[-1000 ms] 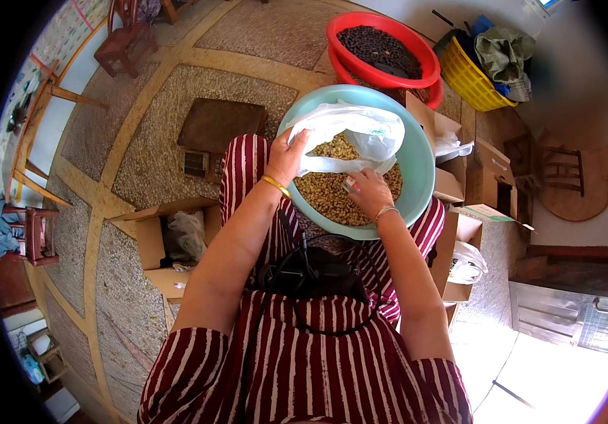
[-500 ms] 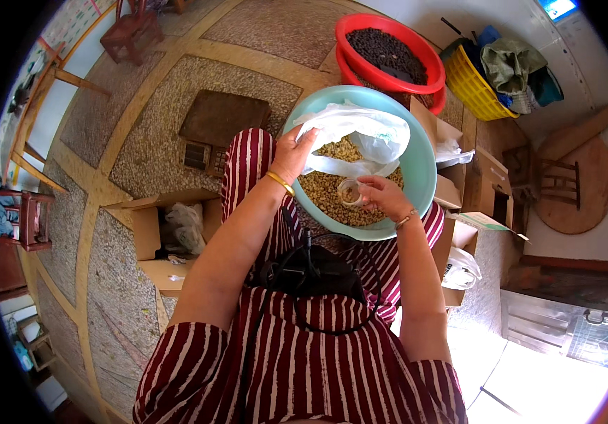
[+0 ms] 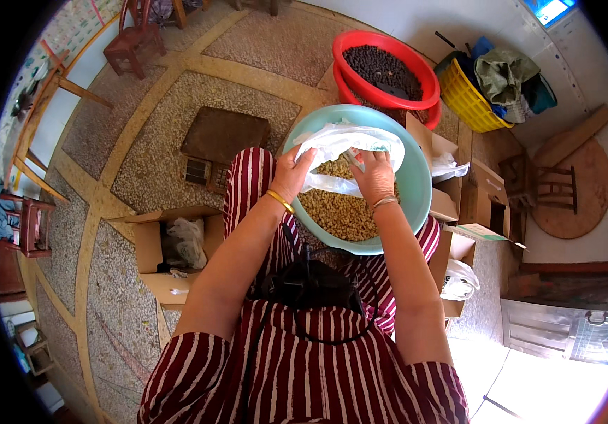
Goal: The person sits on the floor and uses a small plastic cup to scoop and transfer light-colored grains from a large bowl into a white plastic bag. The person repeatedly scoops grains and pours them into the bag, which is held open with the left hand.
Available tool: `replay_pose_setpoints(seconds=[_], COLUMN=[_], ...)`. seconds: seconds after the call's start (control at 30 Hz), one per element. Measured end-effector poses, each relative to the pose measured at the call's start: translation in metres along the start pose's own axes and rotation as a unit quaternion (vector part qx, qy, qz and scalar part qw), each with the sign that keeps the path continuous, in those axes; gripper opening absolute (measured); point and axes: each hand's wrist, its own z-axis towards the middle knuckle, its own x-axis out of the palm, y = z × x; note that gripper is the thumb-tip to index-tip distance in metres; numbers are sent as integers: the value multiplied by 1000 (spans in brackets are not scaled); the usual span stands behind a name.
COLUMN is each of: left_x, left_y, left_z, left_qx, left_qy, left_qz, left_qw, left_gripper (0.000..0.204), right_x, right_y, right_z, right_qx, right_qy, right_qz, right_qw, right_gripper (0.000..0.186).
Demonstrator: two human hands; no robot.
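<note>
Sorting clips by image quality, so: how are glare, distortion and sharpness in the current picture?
Head view, lower right: floor blown out to white; head view, edges: fisheye bending, black corners; head view, middle: white bag bright, folds readable, teal basin distinct, no strong blur.

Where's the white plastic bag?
Upper head view, right of centre: the left hand holds the bag over the round pale-blue plastic basin.

There are three basins and one yellow basket.

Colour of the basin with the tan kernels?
The basin is pale blue-green; best seen in the head view.
</note>
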Motion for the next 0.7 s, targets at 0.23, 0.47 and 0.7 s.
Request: replay_pose_setpoints(seconds=[0.23,0.47,0.7], left_x=[-1,0,0], left_y=[7,1,0], left_z=[0,-2,-3], left_qx=[3,-5,15], left_qy=[7,7,9], left_qz=[-19,-12,16], left_qw=[1000,1000,1000], left_gripper=[29,30,31], right_x=[0,-18,2], right_y=[-1,6,-8], right_z=[-6,-37,-80], right_qx=[-33,114,44], right_qy=[-50,-11,159], right_qz=[27,223,115], right_qw=[998,968,980], right_gripper=[40,41,34])
